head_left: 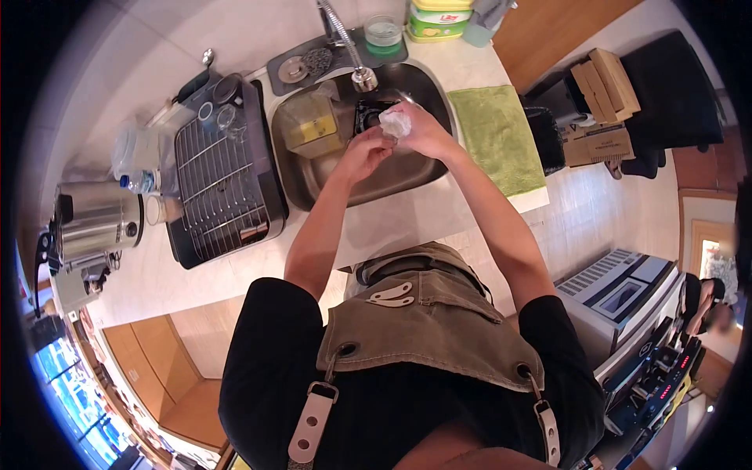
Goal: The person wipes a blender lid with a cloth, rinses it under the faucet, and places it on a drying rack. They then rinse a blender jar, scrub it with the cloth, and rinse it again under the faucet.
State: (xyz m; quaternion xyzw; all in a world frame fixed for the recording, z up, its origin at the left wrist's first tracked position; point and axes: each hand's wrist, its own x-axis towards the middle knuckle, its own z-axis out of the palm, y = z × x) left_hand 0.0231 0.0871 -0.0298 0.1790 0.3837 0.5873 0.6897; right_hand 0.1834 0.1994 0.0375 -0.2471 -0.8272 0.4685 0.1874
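- We are holding a crumpled white wad (395, 124) above the steel sink (403, 176), and our right hand (425, 131) is closing around it.
- Our left hand (363, 155) is curling its fingers in beside the lower edge of the wad; since the hands are overlapping there, we cannot tell whether it is gripping anything.
- Our 2 bare forearms are reaching over the counter edge, converging at the wad.
- Under the hands, a black item (365, 114) is lying in the sink; we are seeing too little of it to name it.
- A translucent container (301, 142) showing something yellow is sitting at the left side of the basin.
- The tap head (363, 79) is hanging above the sink, near the hands and apart from them.
- A jar (383, 37) with green liquid is standing behind the sink.
- A dish rack (213, 188) is standing left of the sink, and a green towel (495, 142) is lying flat on the right.
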